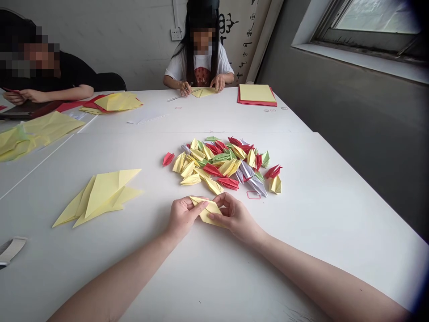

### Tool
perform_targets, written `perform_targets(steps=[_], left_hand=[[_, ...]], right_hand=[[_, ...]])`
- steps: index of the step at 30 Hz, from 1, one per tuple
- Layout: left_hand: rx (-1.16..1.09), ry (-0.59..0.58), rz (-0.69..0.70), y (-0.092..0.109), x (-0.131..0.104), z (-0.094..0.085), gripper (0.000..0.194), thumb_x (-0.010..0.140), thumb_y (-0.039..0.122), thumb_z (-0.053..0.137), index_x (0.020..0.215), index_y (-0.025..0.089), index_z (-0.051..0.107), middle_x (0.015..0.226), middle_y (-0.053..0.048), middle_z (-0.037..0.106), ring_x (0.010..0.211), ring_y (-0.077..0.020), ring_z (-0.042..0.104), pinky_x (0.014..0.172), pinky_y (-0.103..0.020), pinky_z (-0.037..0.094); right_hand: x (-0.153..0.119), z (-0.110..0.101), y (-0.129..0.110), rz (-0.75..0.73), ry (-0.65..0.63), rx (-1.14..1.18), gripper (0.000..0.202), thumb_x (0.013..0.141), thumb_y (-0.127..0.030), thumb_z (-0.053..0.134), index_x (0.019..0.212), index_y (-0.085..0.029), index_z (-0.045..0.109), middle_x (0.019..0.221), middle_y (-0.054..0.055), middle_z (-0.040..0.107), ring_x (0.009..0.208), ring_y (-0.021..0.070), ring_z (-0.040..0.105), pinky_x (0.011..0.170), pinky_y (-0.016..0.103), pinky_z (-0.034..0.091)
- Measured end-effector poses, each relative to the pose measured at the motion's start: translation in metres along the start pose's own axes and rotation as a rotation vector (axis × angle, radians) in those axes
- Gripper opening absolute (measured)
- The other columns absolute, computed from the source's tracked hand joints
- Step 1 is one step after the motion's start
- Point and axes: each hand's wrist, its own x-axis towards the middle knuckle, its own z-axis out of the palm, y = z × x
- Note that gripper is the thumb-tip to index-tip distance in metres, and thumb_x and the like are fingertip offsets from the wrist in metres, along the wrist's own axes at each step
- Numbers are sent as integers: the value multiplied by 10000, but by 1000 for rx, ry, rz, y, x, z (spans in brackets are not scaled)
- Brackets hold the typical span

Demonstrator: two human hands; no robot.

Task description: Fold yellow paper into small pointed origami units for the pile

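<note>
Between both hands is a folded piece of yellow paper (208, 212), held just above the white table (174, 277). My left hand (182, 218) pinches its left end, with the thumb lying on top. On the other side my right hand (236, 217) grips the right part, thumb pressed on the upper face and fingers curled behind. Just beyond the hands lies a pile of small folded paper pieces (221, 163) in yellow, red, green and pale purple. To the left rests a stack of larger folded yellow sheets (103, 194) with pointed ends.
Across the table a person (201, 62) handles yellow paper (203, 92). Another person (67, 67) sits at the far left. A stack of yellow and red sheets (257, 94) lies at the back right. More loose yellow paper (36, 134) is at the left, near a white strap-like object (13, 250).
</note>
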Motion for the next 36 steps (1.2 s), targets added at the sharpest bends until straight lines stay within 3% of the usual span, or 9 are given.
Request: perform_targets(steps=[9, 17, 30, 36], left_hand=[[-87, -3, -36, 6, 1, 1, 321, 678, 354, 761, 906, 130, 737, 721, -56, 730, 659, -165, 647, 634, -266, 518], [-56, -20, -4, 2, 1, 0, 300, 707, 365, 738, 900, 135, 742, 704, -48, 716, 639, -155, 624, 603, -257, 506], [-43, -26, 7, 0, 1, -1, 311, 707, 362, 738, 919, 134, 741, 750, -59, 732, 673, -177, 650, 639, -272, 506], [-39, -34, 19, 1, 0, 0, 291, 712, 361, 736, 899, 137, 745, 756, -57, 734, 689, -171, 650, 663, -265, 504]], right_hand=[[1, -1, -3, 26, -11, 121, 427, 632, -454, 788, 826, -192, 514, 800, -1, 589, 708, 147, 596, 644, 274, 474], [2, -3, 0, -11, 69, 3, 407, 690, -544, 710, 788, -172, 577, 728, -10, 567, 591, 102, 486, 517, 230, 353], [0, -2, 1, -23, 104, -16, 369, 754, -546, 649, 767, -183, 582, 698, -11, 558, 581, 112, 466, 517, 233, 346], [-1, -2, 2, -6, 109, -8, 348, 775, -539, 631, 785, -194, 589, 654, -23, 542, 521, 100, 423, 464, 225, 285]])
